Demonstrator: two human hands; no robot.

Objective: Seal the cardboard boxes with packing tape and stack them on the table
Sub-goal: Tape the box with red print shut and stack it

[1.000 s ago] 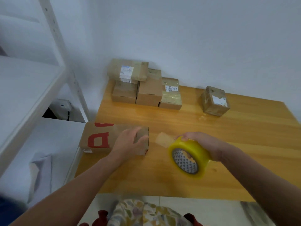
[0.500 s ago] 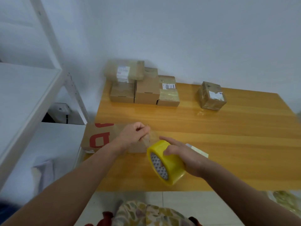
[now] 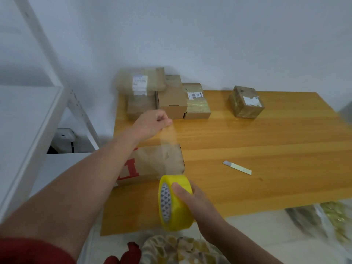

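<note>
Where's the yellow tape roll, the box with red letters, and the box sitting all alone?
yellow tape roll (image 3: 178,214), head view, on its yellow outer band.
box with red letters (image 3: 150,164), head view, on its brown top face.
lone box (image 3: 242,104), head view, on its taped face.

- The left arm (image 3: 91,178) stretches forward from the lower left. The forearm is bare, with a red sleeve (image 3: 28,250) at the upper arm.
- The left hand (image 3: 152,123) is raised at the far end of that reach, fingers curled in, pinching the free end of a clear tape strip (image 3: 168,138).
- The right arm (image 3: 238,242) comes in bare from the lower right.
- The right hand (image 3: 196,204) sits lower and closer to the body. It grips a yellow tape roll (image 3: 179,220), with the thumb across the roll's outer face.
- The two hands are well apart.
</note>
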